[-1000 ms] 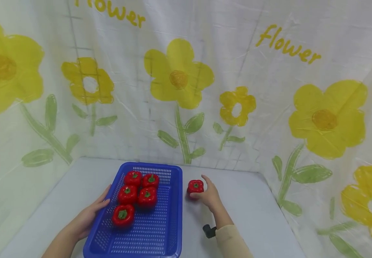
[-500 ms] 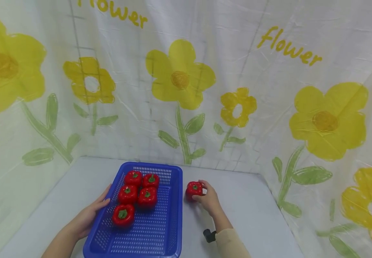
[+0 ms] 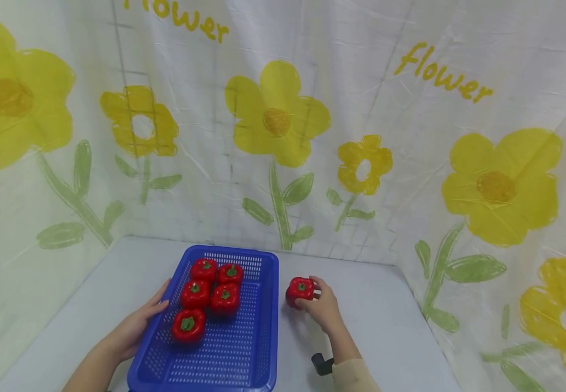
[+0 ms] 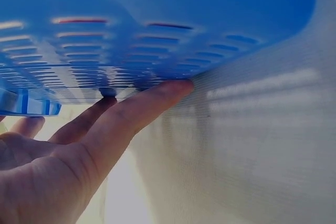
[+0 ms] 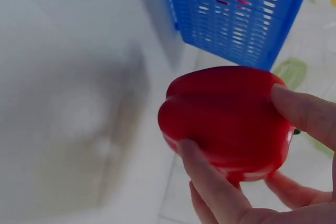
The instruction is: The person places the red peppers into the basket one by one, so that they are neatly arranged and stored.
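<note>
My right hand (image 3: 323, 307) grips a red bell pepper (image 3: 299, 292) just right of the basket, thumb and fingers spread around its sides. Close up in the right wrist view, fingertips press on the glossy pepper (image 5: 226, 121), which appears to be slightly off the table. On the other side, my left hand (image 3: 138, 325) lies along the left wall of the blue plastic basket (image 3: 274, 326). Its fingers (image 4: 152, 106) look straight and touch the slotted blue plastic in the left wrist view. Several red peppers with green stems, one of them a near pepper (image 3: 188, 326), sit inside the basket's left half.
A white table (image 3: 376, 326) carries the basket. Behind it hangs a pale curtain (image 3: 204, 179) printed with yellow flowers. A black device (image 3: 321, 363) sits at my right wrist, near the beige sleeve (image 3: 353, 375).
My right hand has gone from spread around the pepper to gripping it. The pepper has shifted slightly and looks raised. The left hand and basket stay where they were.
</note>
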The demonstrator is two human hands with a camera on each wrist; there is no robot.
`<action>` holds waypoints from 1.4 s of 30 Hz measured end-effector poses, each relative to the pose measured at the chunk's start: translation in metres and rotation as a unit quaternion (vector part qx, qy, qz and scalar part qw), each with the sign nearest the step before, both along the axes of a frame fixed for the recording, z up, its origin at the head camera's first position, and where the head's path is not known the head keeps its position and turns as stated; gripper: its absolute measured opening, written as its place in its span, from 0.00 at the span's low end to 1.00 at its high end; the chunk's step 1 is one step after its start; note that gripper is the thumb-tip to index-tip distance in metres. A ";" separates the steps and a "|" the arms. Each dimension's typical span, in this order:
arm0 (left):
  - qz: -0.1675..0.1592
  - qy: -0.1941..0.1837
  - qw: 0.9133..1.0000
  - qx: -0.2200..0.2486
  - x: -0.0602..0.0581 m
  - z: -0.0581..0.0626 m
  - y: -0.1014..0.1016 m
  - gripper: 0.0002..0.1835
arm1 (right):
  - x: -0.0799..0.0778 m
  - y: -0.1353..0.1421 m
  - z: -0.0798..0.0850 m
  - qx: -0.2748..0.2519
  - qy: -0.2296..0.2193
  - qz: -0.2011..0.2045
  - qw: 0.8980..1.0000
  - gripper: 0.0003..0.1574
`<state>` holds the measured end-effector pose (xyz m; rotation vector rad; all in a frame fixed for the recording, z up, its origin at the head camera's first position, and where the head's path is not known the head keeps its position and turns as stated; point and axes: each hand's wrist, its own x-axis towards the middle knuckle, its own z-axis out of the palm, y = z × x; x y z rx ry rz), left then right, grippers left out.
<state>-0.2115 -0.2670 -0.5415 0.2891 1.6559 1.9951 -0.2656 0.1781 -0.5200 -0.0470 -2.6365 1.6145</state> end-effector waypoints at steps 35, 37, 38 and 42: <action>0.005 0.002 1.000 0.002 0.003 0.000 0.002 0.33 | 0.055 -0.049 0.059 -0.084 0.068 0.147 0.983 0.47; 0.006 0.002 1.000 0.001 0.003 0.000 0.002 0.33 | 0.057 -0.056 0.055 -0.080 0.053 0.164 0.982 0.46; 0.006 0.003 1.000 0.001 0.004 0.000 0.002 0.33 | 0.057 -0.059 0.052 -0.075 0.046 0.170 0.982 0.46; 0.008 0.001 1.000 0.001 0.003 0.002 0.003 0.33 | 0.060 -0.071 0.041 -0.044 0.039 0.181 0.982 0.45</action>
